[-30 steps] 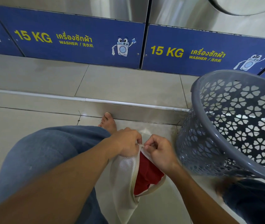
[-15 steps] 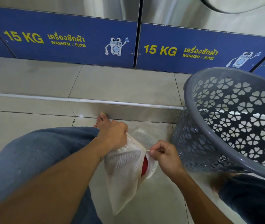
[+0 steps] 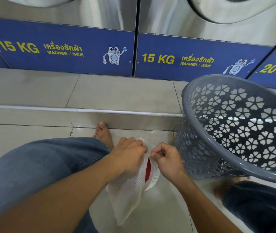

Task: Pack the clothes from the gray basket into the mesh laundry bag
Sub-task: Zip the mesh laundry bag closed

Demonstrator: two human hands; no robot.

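Note:
A white mesh laundry bag (image 3: 128, 185) hangs low in the middle, between my knees. My left hand (image 3: 128, 155) grips its upper left edge. My right hand (image 3: 165, 158) pinches the bag's zipper end right beside the left hand. A red garment (image 3: 148, 169) shows through a narrow slit in the bag's opening. The gray basket (image 3: 201, 132) with flower-shaped holes stands tilted at the right, its mouth toward me; I see no clothes inside it.
Blue-panelled steel washers (image 3: 66, 46) line the back on a raised tiled step (image 3: 117, 113). My bare left foot (image 3: 103, 135) rests at the step's base, jeans-clad knees at left and lower right. Glossy tile floor lies below.
The bag's opening has narrowed from a wide gap showing much red cloth to a thin slit. My right hand moved up the zipper line toward my left hand.

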